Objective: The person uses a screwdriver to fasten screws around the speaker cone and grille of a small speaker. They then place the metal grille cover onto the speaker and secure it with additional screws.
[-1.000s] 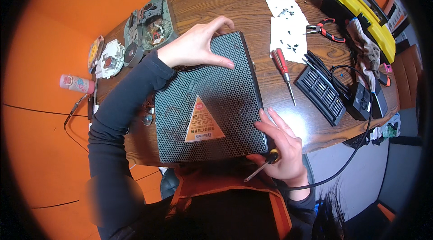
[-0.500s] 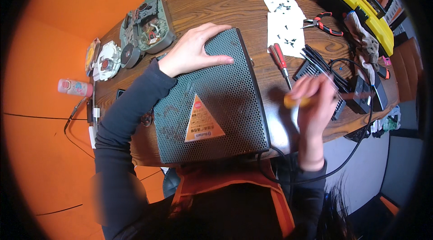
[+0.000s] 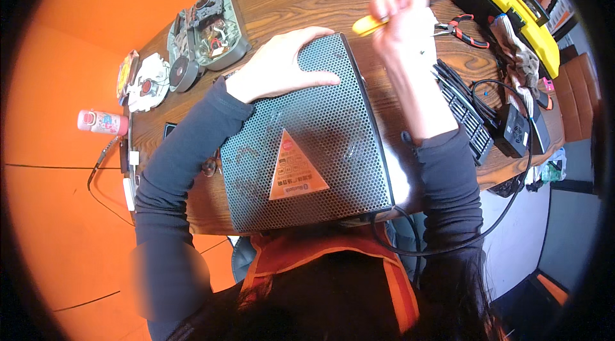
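A speaker (image 3: pixel 346 129) with a dark perforated metal grille and an orange triangular label (image 3: pixel 296 178) lies before me at the table's near edge. My left hand (image 3: pixel 275 65) grips its far edge, thumb stretched over the grille and fingers along the edge. Raised over the far right of the speaker, my right hand (image 3: pixel 403 24) is closed round a screwdriver (image 3: pixel 368 24). Its yellow handle sticks out to the left, and the slightly blurred metal shaft points right. Under that hand is a white paper sheet (image 3: pixel 428 35), mostly covered. A black cable (image 3: pixel 490 235) loops from the speaker's near right corner.
An opened grey-green device (image 3: pixel 221 37) and a white part (image 3: pixel 150 78) stand at the left, near a pink bottle (image 3: pixel 102 122). Pliers (image 3: pixel 462 30), a black ribbed panel (image 3: pixel 466 117), black boxes (image 3: pixel 514 129), gloves (image 3: pixel 512 49) and a yellow toolbox (image 3: pixel 512 8) line the right.
My right hand has moved up and away from beside the speaker, carrying the screwdriver over the paper. That arm now hides the red-handled screwdriver. My left hand stays on the speaker.
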